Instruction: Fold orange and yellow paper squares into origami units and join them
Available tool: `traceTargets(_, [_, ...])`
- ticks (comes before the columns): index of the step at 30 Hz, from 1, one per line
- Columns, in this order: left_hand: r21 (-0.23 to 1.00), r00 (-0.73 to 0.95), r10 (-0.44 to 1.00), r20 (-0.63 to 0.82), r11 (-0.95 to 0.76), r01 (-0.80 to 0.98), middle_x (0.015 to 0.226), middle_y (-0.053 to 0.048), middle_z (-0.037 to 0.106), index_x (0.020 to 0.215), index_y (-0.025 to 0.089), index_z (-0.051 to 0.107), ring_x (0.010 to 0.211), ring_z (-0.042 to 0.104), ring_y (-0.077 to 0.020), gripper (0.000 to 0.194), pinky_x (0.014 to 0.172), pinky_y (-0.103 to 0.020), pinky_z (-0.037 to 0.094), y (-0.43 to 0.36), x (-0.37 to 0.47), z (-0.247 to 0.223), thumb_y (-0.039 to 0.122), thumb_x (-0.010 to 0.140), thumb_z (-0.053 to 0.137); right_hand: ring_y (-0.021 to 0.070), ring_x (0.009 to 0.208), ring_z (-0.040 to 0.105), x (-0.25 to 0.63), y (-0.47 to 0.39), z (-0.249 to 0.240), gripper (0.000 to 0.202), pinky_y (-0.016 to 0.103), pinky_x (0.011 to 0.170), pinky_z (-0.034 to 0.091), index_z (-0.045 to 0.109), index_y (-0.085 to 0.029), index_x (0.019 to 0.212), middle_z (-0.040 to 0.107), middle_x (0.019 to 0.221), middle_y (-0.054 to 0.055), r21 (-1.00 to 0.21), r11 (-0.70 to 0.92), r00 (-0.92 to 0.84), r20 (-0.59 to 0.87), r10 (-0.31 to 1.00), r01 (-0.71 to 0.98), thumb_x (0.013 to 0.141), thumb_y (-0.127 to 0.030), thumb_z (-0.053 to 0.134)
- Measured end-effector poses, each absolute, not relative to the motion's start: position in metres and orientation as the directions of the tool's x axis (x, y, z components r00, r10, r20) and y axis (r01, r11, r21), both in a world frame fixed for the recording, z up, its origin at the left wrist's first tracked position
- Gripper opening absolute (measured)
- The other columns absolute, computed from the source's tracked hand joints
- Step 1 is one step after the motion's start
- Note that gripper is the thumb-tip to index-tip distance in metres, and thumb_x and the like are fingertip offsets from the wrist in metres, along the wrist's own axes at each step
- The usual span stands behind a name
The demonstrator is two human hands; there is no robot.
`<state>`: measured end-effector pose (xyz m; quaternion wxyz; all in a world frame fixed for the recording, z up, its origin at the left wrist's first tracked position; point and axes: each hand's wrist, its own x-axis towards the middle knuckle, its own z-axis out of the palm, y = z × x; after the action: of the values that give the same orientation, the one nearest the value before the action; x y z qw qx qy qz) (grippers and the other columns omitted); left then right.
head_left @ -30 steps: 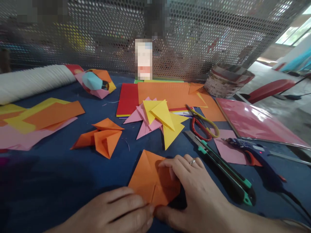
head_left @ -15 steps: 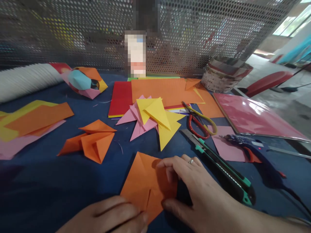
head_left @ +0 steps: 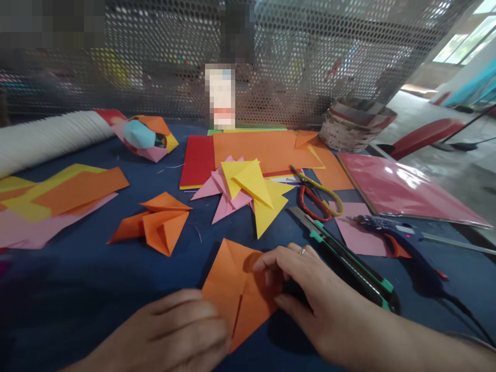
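Observation:
A folded sheet of orange paper (head_left: 232, 274) lies on the dark blue table in front of me, with a slit-like fold line down its lower half. My right hand (head_left: 306, 289), with a ring on one finger, grips the paper's right side between curled fingers and thumb. Across the lower left edge of the sheet lies my left hand (head_left: 182, 325), fingers stretched and slightly blurred; its thumb is hidden. Beyond the sheet sit a folded orange paper piece (head_left: 165, 227) and overlapping yellow points (head_left: 267, 201) with pink points (head_left: 228, 199).
At right lie a utility knife (head_left: 344, 261), scissors (head_left: 315, 201), a blue glue gun (head_left: 411, 248) and a glossy pink pack (head_left: 403, 188). Coloured sheets (head_left: 263, 150), a woven basket (head_left: 352, 126) and a paper ball (head_left: 147, 137) stand farther back. Loose sheets (head_left: 73, 194) lie left.
My left hand has slid a little up and left over the paper's edge, uncovering more of its lower part. The right hand keeps its hold; the view has shifted slightly.

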<state>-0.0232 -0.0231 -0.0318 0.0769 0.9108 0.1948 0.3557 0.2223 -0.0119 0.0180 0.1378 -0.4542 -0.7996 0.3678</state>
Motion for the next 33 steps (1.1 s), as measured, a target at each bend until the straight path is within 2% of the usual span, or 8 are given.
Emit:
traceTargets(4, [0.344, 0.683, 0.549, 0.483, -0.836, 0.428, 0.115, -0.004, 0.063, 0.116, 0.018, 0.058, 0.115, 0.052, -0.0155, 0.05, 0.102, -0.03, 0.038, -0.013, -0.042, -0.02, -0.006, 0.079, 0.034, 0.0148, 0.088, 0.053, 0.223, -0.013, 0.019, 0.046, 0.033, 0.083, 0.038, 0.05, -0.025, 0.106, 0.061, 0.097, -0.004, -0.682, 0.367, -0.558, -0.074, 0.826, 0.633, 0.073, 0.007, 0.049])
traceTargets(7, [0.265, 0.774, 0.49, 0.401, -0.871, 0.414, 0.129, -0.006, 0.052, 0.125, 0.019, 0.052, 0.126, 0.042, -0.0186, 0.059, 0.106, -0.034, 0.034, -0.005, -0.054, -0.011, -0.007, 0.074, 0.035, 0.0135, 0.086, 0.053, 0.221, -0.012, 0.021, 0.039, 0.032, 0.082, 0.038, 0.05, -0.023, 0.101, 0.061, 0.094, -0.004, -0.676, 0.395, -0.574, -0.051, 0.817, 0.622, 0.076, 0.006, 0.048])
traceTargets(10, [0.235, 0.819, 0.441, 0.366, -0.896, 0.378, 0.126, -0.006, 0.053, 0.12, 0.02, 0.054, 0.121, 0.045, -0.0182, 0.061, 0.104, -0.036, 0.034, -0.003, -0.054, -0.007, -0.009, 0.07, 0.035, 0.0135, 0.085, 0.053, 0.218, -0.012, 0.021, 0.036, 0.032, 0.081, 0.038, 0.05, -0.023, 0.099, 0.06, 0.094, -0.003, -0.661, 0.419, -0.585, -0.037, 0.81, 0.622, 0.077, 0.006, 0.048])
traceTargets(15, [0.325, 0.833, 0.451, 0.32, -0.878, 0.351, 0.101, -0.001, 0.065, 0.105, 0.022, 0.06, 0.102, 0.055, -0.0174, 0.047, 0.1, -0.038, 0.034, -0.007, -0.044, -0.006, -0.006, 0.076, 0.037, 0.0145, 0.085, 0.052, 0.217, -0.016, 0.016, 0.026, 0.034, 0.08, 0.036, 0.057, -0.023, 0.093, 0.059, 0.097, 0.0, -0.598, 0.545, -0.659, 0.037, 0.752, 0.588, 0.088, -0.002, 0.043])
traceTargets(17, [0.351, 0.822, 0.464, 0.329, -0.868, 0.35, 0.097, -0.001, 0.066, 0.104, 0.021, 0.06, 0.098, 0.056, -0.0173, 0.042, 0.099, -0.039, 0.034, -0.008, -0.043, -0.005, -0.005, 0.079, 0.038, 0.0151, 0.083, 0.052, 0.217, -0.016, 0.016, 0.028, 0.034, 0.078, 0.036, 0.061, -0.023, 0.094, 0.06, 0.095, 0.002, -0.519, 0.652, -0.73, 0.077, 0.679, 0.552, 0.09, -0.004, 0.041])
traceTargets(22, [0.508, 0.776, 0.556, 0.298, -0.781, 0.364, 0.09, -0.002, 0.063, 0.095, 0.021, 0.06, 0.087, 0.056, -0.0155, 0.028, 0.085, -0.034, 0.043, -0.013, -0.038, -0.005, 0.0, 0.084, 0.044, 0.0168, 0.082, 0.052, 0.216, -0.017, 0.018, 0.029, 0.031, 0.074, 0.04, 0.061, -0.02, 0.115, 0.062, 0.093, 0.004, -0.389, 0.848, -0.902, 0.086, 0.423, 0.361, 0.095, -0.017, 0.04])
traceTargets(27, [0.681, 0.721, 0.645, 0.254, -0.648, 0.34, 0.084, -0.001, 0.059, 0.092, 0.021, 0.062, 0.078, 0.053, -0.0138, 0.023, 0.072, -0.028, 0.041, -0.015, -0.029, -0.007, 0.005, 0.087, 0.046, 0.0152, 0.082, 0.055, 0.213, -0.018, 0.022, 0.03, 0.029, 0.071, 0.044, 0.064, -0.019, 0.111, 0.066, 0.089, 0.003, -0.309, 0.896, -0.924, 0.112, 0.366, 0.318, 0.1, -0.021, 0.036])
traceTargets(33, [0.72, 0.685, 0.702, 0.195, -0.577, 0.387, 0.076, 0.004, 0.055, 0.081, 0.021, 0.06, 0.074, 0.051, -0.0112, 0.016, 0.076, -0.028, 0.035, -0.013, -0.019, -0.008, 0.008, 0.087, 0.053, 0.0119, 0.074, 0.059, 0.208, -0.016, 0.029, 0.033, 0.026, 0.067, 0.046, 0.066, -0.019, 0.106, 0.069, 0.084, -0.002, -0.249, 0.929, -0.945, 0.108, 0.308, 0.274, 0.101, -0.016, 0.033])
